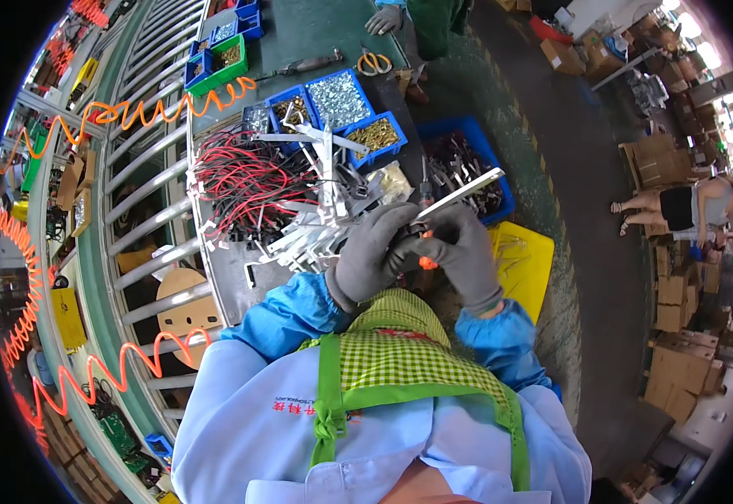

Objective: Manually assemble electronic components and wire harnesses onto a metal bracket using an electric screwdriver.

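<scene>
My left hand [373, 256], in a grey glove, is closed with its fingers curled toward the other hand in front of my chest. My right hand [467, 259], gloved the same way, has its fingers bent round the lower end of a pale metal strip [465, 193] that slants up to the right. Both hands meet at that end, and the gloves hide what lies between them. A small orange piece [427, 262] shows below the fingers; its kind is unclear. Just beyond the hands stands a dark tool with a thin shaft [425, 191].
Left of my hands lie red and black wires [253, 181] and metal brackets [303, 248]. Blue bins hold silver screws [338, 99] and brass-coloured parts [375, 139]. Scissors [375, 64] lie farther off, near another person's gloved hand [384, 20]. A yellow tray [528, 265] sits at right.
</scene>
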